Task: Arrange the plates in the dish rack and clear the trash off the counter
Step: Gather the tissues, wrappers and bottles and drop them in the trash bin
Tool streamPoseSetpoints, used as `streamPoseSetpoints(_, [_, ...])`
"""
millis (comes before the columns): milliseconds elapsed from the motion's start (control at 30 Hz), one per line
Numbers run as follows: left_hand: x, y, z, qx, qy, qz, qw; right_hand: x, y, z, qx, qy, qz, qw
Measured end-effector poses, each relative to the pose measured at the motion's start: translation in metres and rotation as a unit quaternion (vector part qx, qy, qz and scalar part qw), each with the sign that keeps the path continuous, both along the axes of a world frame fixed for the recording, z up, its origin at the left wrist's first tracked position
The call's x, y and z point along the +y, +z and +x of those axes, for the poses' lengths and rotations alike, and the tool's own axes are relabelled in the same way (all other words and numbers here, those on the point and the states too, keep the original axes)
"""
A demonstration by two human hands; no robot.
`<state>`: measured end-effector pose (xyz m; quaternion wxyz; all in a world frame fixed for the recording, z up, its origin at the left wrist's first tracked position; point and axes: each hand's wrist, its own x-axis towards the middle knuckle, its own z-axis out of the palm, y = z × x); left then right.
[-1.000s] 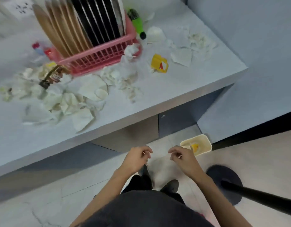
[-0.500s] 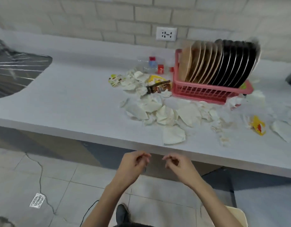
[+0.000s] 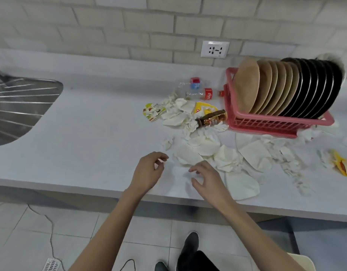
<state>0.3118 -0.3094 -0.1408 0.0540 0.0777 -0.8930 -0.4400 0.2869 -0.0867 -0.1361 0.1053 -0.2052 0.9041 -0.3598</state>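
Grey desk (image 3: 90, 133) under a white brick wall is carrying the pink dish rack (image 3: 276, 125), where the plates (image 3: 286, 90) are already standing in a row. Half a second ago both hands were below the desk edge. Now the left hand (image 3: 147, 173) and the right hand (image 3: 209, 178) are hovering over it with empty, loosely curled fingers (image 3: 199, 167), just beside the crumpled tissues (image 3: 198, 151). I think the trash clearing is continuing.

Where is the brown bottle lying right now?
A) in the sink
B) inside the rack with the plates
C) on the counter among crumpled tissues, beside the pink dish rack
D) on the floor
C: the brown bottle lies on its side among the crumpled tissues, just left of the pink dish rack.
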Motion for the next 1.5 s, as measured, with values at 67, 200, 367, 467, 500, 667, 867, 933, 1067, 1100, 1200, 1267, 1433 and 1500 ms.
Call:
streamPoseSetpoints(67, [-0.010, -0.005, -0.026, 0.003, -0.009, -0.036, 0.999, -0.012, -0.004, -0.020, 0.046, 0.024, 0.040, 0.998])
streamPoseSetpoints(200, [-0.022, -0.019, -0.078, -0.022, -0.065, -0.131, 0.989, -0.038, -0.015, -0.059, 0.046, 0.072, 0.143, 0.986])
streamPoseSetpoints(367, [-0.012, -0.053, -0.094, -0.045, -0.059, -0.203, 0.976, -0.050, -0.029, -0.074, 0.050, 0.091, 0.204, 0.973])
streamPoseSetpoints(467, [0.005, -0.061, -0.092, -0.001, 0.015, -0.159, 0.987, -0.052, -0.038, -0.076, 0.079, 0.072, 0.176, 0.978])
streamPoseSetpoints(500, [0.007, -0.059, -0.094, 0.019, 0.030, -0.139, 0.990, -0.054, -0.038, -0.081, 0.104, 0.061, 0.163, 0.979])
streamPoseSetpoints(667, [0.005, -0.050, -0.106, 0.005, 0.075, -0.082, 0.994, -0.056, -0.042, -0.099, 0.135, 0.044, 0.151, 0.978])
streamPoseSetpoints(867, [0.004, -0.041, -0.107, -0.016, 0.095, 0.058, 0.994, -0.056, -0.016, -0.116, 0.031, 0.069, 0.124, 0.989])
streamPoseSetpoints(933, [-0.006, -0.039, -0.115, -0.047, 0.098, 0.144, 0.984, -0.055, -0.011, -0.118, 0.002, 0.056, 0.081, 0.995])
streamPoseSetpoints(1067, [-0.017, -0.022, -0.139, -0.074, 0.010, 0.234, 0.969, -0.058, 0.006, -0.114, -0.055, -0.007, -0.008, 0.998])
streamPoseSetpoints(1100, [-0.016, -0.016, -0.146, -0.068, -0.017, 0.221, 0.973, -0.059, 0.012, -0.113, -0.055, -0.021, -0.025, 0.998])
streamPoseSetpoints(1200, [-0.018, -0.017, -0.166, -0.056, -0.114, 0.134, 0.983, -0.062, 0.034, -0.112, -0.079, -0.075, -0.091, 0.990])
streamPoseSetpoints(1267, [-0.017, -0.026, -0.178, -0.085, -0.194, 0.016, 0.977, -0.061, 0.047, -0.109, -0.084, -0.132, -0.125, 0.980])
streamPoseSetpoints(1433, [-0.014, -0.042, -0.184, -0.063, -0.212, -0.032, 0.975, -0.058, 0.061, -0.090, -0.077, -0.249, -0.124, 0.958])
streamPoseSetpoints(1500, [-0.020, -0.044, -0.181, -0.043, -0.196, 0.006, 0.980, -0.056, 0.058, -0.078, -0.098, -0.289, -0.136, 0.943])
